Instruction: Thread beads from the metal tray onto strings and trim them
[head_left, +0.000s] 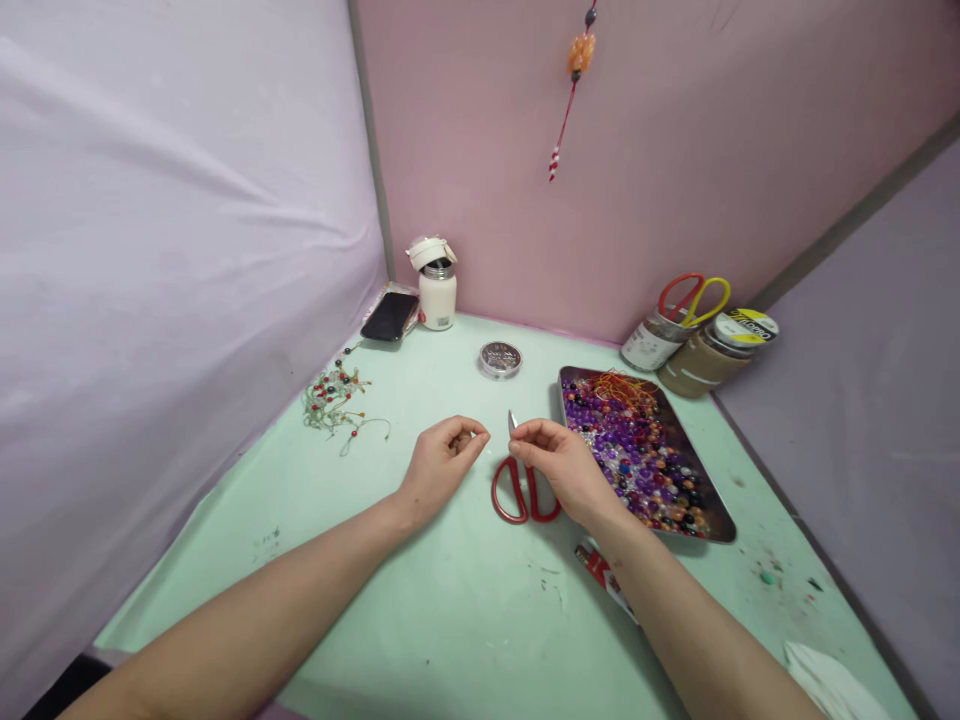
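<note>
Left hand (446,452): thumb and fingertips pinched together. Right hand (559,460): same pinch, facing the left, small gap between. Can't tell what, if anything, sits in either pinch. Red-handled scissors (532,493) lie on the green tabletop (420,620), partly hidden under the right hand, blade tip showing past the fingers; contact unclear. Red-and-white object (596,570) beside right forearm, partly covered. Metal tray (691,445) just right of right hand, full of mixed beads (615,445), mostly purple, orange-red thread (621,392) at far end. Beaded strings (334,395) left of left hand. Round container (500,358) beyond both hands. Back left: phone (390,317), white bottle (437,300), lid flipped up. Back right: can (651,342) beside jar (705,360).
</note>
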